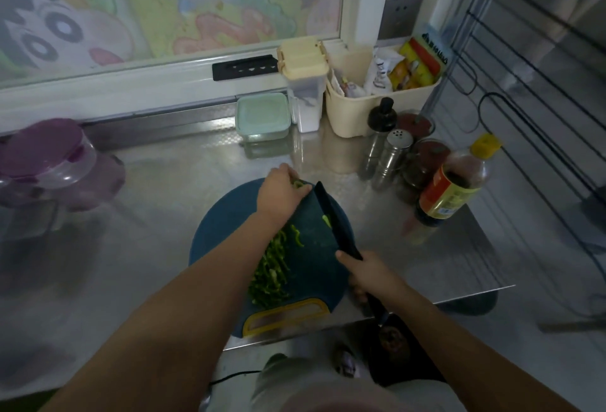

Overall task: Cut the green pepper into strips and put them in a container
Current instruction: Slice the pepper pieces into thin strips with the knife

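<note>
One board (pixel 226 231) sitting on one steel counter (pixel 147 208). One heap of strips (pixel 269 275) lying at its 6 o'clock. Right hand (pixel 372 275) at 4 o'clock clenching round one knife (pixel 337 224), blade pointing to 12. Left hand (pixel 282 193) at 12 pinching one pepper piece (pixel 300 184) beside the blade tip. Farther, at 12: one lidded container (pixel 262 114), contents unseen; at 1: one basket (pixel 357 109) holding packets (pixel 413 67).
</note>
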Demonstrator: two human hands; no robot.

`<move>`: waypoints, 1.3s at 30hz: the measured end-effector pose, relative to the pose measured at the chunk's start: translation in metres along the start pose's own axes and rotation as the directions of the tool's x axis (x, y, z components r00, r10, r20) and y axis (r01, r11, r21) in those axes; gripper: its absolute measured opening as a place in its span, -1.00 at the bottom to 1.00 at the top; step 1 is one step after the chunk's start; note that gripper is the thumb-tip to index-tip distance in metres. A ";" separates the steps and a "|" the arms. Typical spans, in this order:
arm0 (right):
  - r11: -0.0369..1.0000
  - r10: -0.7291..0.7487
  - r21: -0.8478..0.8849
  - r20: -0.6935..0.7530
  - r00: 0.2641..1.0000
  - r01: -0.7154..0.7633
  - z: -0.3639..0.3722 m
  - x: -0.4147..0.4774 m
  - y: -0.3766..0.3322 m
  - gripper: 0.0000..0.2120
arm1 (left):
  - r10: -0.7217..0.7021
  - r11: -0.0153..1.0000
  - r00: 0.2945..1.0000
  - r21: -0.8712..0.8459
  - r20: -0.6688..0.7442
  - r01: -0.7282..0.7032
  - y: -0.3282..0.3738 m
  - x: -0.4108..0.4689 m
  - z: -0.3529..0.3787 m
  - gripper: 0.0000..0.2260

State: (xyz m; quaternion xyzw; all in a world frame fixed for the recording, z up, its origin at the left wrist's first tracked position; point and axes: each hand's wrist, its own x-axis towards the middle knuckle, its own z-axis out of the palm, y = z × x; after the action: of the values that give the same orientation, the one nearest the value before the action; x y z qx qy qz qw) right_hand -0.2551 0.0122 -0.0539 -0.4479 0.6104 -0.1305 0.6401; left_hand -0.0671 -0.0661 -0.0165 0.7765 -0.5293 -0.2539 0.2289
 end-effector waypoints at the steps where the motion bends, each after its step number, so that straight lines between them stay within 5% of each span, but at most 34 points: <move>1: 0.999 -0.005 0.032 0.016 1.000 0.004 0.000 -0.001 0.000 -0.69 | 0.008 1.000 0.999 -0.002 0.050 -0.008 0.004 -0.003 0.005 -0.76; 7: 0.986 -0.018 0.168 0.090 0.996 0.002 -0.002 -0.013 -0.008 -0.65 | -0.189 0.911 0.960 -0.328 0.208 0.250 0.016 -0.022 0.031 -0.95; 13: 0.979 0.003 0.201 0.138 0.990 -0.031 -0.004 -0.018 -0.013 -0.68 | -0.211 0.916 0.962 -0.308 0.172 0.256 0.007 -0.033 0.035 -0.95; 17: 0.987 -0.014 0.163 0.165 0.986 -0.013 -0.003 -0.018 -0.008 -0.67 | -0.054 0.998 0.994 0.035 0.097 0.051 -0.010 -0.048 0.032 -0.88; 21: 0.989 -0.006 0.147 0.199 0.980 -0.023 -0.009 -0.020 -0.008 -0.66 | -0.028 0.997 0.999 -0.068 -0.026 0.026 -0.018 -0.054 0.027 -0.85; 25: 0.985 0.004 0.168 0.175 0.985 -0.033 -0.009 -0.022 -0.008 -0.69 | 0.148 0.987 0.983 -0.047 -0.107 -0.154 -0.021 -0.057 0.025 -0.84; 31: 0.988 -0.021 0.150 -0.079 0.997 0.033 -0.013 -0.011 -0.012 -0.79 | 0.526 0.763 0.806 0.269 0.271 -0.588 -0.036 -0.061 0.047 -0.77; 34: 0.993 -0.030 0.112 -0.124 0.992 0.044 -0.015 -0.003 -0.007 -0.79 | 0.572 0.702 0.779 0.338 0.254 -0.626 -0.043 -0.057 0.040 -0.90; 39: 0.993 -0.108 -0.052 -0.106 0.989 0.103 -0.011 0.006 0.001 -0.74 | 0.506 0.684 0.832 0.483 0.227 -0.547 -0.064 -0.047 0.006 -0.85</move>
State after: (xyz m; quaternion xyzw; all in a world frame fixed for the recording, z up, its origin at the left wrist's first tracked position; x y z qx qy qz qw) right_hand -0.2641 0.0046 -0.0570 -0.4864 0.6227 -0.1741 0.5877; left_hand -0.0405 -0.0012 -0.0537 0.6135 -0.7866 -0.0504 0.0491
